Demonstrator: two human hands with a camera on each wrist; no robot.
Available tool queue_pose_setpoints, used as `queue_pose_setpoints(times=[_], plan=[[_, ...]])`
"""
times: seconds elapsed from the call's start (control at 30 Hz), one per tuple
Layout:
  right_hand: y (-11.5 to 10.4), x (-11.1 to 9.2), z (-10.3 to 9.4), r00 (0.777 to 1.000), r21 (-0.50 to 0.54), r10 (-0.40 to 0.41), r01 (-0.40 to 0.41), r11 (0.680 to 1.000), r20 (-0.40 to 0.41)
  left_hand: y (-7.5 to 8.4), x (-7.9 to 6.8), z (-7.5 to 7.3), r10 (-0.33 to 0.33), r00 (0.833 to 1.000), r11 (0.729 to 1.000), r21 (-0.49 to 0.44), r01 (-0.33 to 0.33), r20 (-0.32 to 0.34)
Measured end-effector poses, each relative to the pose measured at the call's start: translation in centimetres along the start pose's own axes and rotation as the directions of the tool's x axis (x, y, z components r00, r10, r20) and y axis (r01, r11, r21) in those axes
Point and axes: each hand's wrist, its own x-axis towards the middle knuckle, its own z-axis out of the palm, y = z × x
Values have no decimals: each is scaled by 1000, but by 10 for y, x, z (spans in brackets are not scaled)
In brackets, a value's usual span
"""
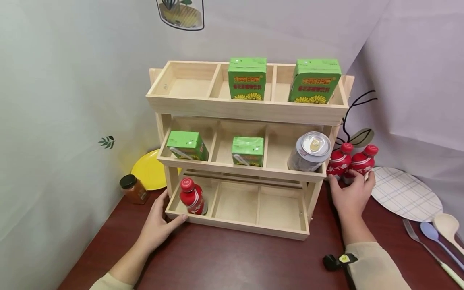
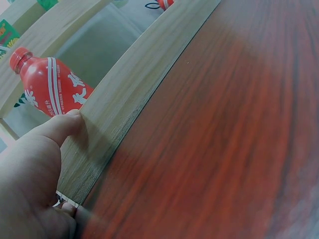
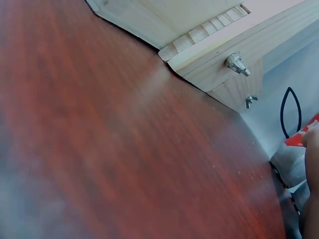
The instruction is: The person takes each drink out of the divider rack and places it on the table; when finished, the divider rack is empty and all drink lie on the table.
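Observation:
A three-tier wooden display rack [image 1: 232,226] stands on the table. My left hand [image 1: 158,222] grips its bottom left corner, thumb over the front board and fingers along the side. Just behind that thumb, a red bottle [image 1: 193,198] stands in the bottom left compartment; it also shows in the left wrist view [image 2: 50,84]. Beyond the rack's right side are two more red bottles, a left one [image 1: 340,161] and a right one [image 1: 363,161]. My right hand [image 1: 351,197] has thumb and bent fingers around the left one's lower part, partly hidden.
Green drink cartons [image 1: 248,80] stand on the upper two tiers, and a silver can [image 1: 311,152] at middle right. At left are a brown jar [image 1: 135,191] and a yellow plate [image 1: 150,171]. A checked plate [image 1: 406,193], fork [image 1: 417,237] and spoons [image 1: 446,225] lie at right.

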Motion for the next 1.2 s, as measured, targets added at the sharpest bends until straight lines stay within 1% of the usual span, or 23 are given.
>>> queue_pose_setpoints(times=[0.17, 0.3, 0.5, 0.63, 0.9, 1.07, 1.2], plan=[[1, -4, -10, 998, 1, -64, 64, 998, -18, 2, 0, 4, 9, 1000, 1000, -9, -9, -3], [2, -9, -14, 995, 6, -103, 103, 995, -1, 3, 0, 3, 2, 1000, 1000, -6, -2, -9], [1, -23, -23, 977, 49, -213, 212, 976, 18, 3, 0, 1, -10, 1000, 1000, 12, 10, -3], [-2, -35, -30, 969, 72, -242, 239, 968, 41, 3, 0, 0, -10, 1000, 1000, 24, 10, -5], [-3, -49, -37, 951, 86, -304, 298, 951, 63, 3, -1, -2, -9, 1000, 1000, 24, 10, -15], [-7, -62, -46, 947, 110, -308, 298, 948, 89, 3, -2, -2, -7, 1000, 1000, 23, 8, -11], [-15, -76, -54, 947, 161, -298, 278, 947, 120, 2, -2, -1, -4, 1000, 1000, 17, 5, -9]])
